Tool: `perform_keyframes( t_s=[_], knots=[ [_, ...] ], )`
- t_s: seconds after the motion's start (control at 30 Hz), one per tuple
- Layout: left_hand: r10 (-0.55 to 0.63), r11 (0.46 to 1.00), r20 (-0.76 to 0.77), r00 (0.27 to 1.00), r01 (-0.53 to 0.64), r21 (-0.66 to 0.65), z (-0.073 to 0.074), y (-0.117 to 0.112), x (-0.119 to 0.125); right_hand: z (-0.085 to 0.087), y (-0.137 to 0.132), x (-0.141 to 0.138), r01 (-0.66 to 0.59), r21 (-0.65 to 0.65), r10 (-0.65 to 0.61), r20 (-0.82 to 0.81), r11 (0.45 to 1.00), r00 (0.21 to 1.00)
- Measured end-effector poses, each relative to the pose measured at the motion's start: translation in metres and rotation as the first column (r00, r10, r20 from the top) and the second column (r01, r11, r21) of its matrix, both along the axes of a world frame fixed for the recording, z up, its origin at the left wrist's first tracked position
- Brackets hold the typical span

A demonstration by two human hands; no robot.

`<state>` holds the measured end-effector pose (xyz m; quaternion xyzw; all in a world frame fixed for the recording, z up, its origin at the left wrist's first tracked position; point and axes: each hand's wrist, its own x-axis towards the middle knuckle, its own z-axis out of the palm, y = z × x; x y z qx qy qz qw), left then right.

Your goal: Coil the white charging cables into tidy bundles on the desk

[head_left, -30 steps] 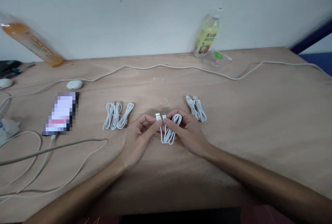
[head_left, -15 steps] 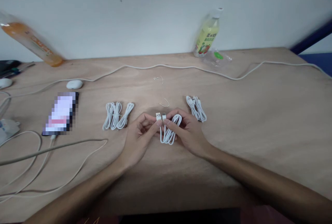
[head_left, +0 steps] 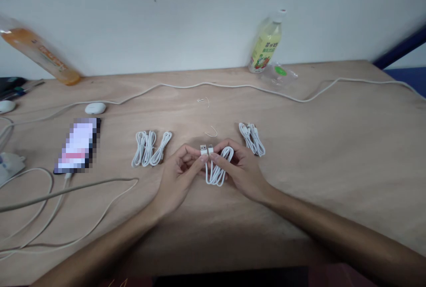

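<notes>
Between my hands is a coiled white USB cable [head_left: 218, 174], its two plugs side by side and pointing away from me. My left hand [head_left: 181, 174] pinches the USB-A plug [head_left: 203, 149] between thumb and fingers. With thumb and forefinger my right hand [head_left: 244, 169] grips the other, smaller plug [head_left: 211, 150], and the coil hangs beside its thumb. Three bundled white cables [head_left: 146, 148] lie to the left of my hands. More bundled white cables [head_left: 252, 139] rest just beyond my right hand. A thin white twist tie [head_left: 212, 132] lies beyond the plugs.
A long white cord [head_left: 206, 84] crosses the back of the wooden table [head_left: 333, 154]. At left are a phone [head_left: 78, 145], a white earbud case [head_left: 95, 108], loose cords and an orange drink bottle [head_left: 49, 58]. A yellow-green bottle [head_left: 266, 47] stands by the wall near clear plastic wrap [head_left: 278, 75].
</notes>
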<state>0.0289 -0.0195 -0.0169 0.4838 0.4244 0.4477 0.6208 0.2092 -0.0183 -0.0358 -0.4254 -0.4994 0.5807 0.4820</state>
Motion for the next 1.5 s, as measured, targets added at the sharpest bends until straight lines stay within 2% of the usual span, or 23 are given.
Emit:
perform_keyframes(
  t_s=[0.5, 0.63, 0.77, 0.9, 1.03, 1.13, 1.3, 1.5],
  knots=[
    [0.022, 0.997, 0.002, 1.000, -0.022, -0.070, 0.0016, 0.0009, 0.0012, 0.0023, 0.0005, 0.0011, -0.004, 0.031, 0.003, 0.044, 1.000, 0.999],
    [0.028, 0.997, -0.027, 0.999, -0.029, -0.065, 0.0013, 0.0011, 0.0013, 0.0016, -0.0007, 0.0001, -0.001, -0.012, 0.001, 0.008, 1.000, 1.000],
    [0.066, 0.997, -0.060, 0.996, -0.068, -0.042, 0.0026, -0.0001, 0.0017, 0.0010, -0.0014, -0.0013, -0.011, -0.060, 0.008, -0.053, 0.998, 0.999],
    [0.161, 0.986, -0.109, 0.981, -0.163, -0.017, 0.0044, -0.0019, 0.0015, -0.0005, -0.0001, -0.0015, -0.010, -0.083, 0.002, -0.098, 0.996, 0.995],
    [0.196, 0.979, -0.102, 0.975, -0.201, -0.044, 0.0042, -0.0014, -0.0002, -0.0020, 0.0016, 0.0001, -0.010, -0.108, -0.002, -0.105, 0.994, 0.994],
    [0.181, 0.980, -0.085, 0.980, -0.187, -0.064, 0.0034, 0.0000, -0.0016, -0.0017, 0.0028, 0.0015, -0.007, -0.102, -0.002, -0.087, 0.995, 0.996],
    [0.094, 0.992, -0.060, 0.994, -0.098, -0.082, 0.0038, 0.0005, -0.0021, -0.0005, 0.0050, 0.0022, -0.044, -0.124, 0.028, -0.131, 0.991, 0.991],
    [-0.006, 0.999, -0.001, 1.000, 0.006, -0.036, 0.0011, 0.0010, -0.0042, 0.0007, 0.0077, 0.0008, -0.057, -0.113, 0.034, -0.197, 0.992, 0.980]
  ],
)
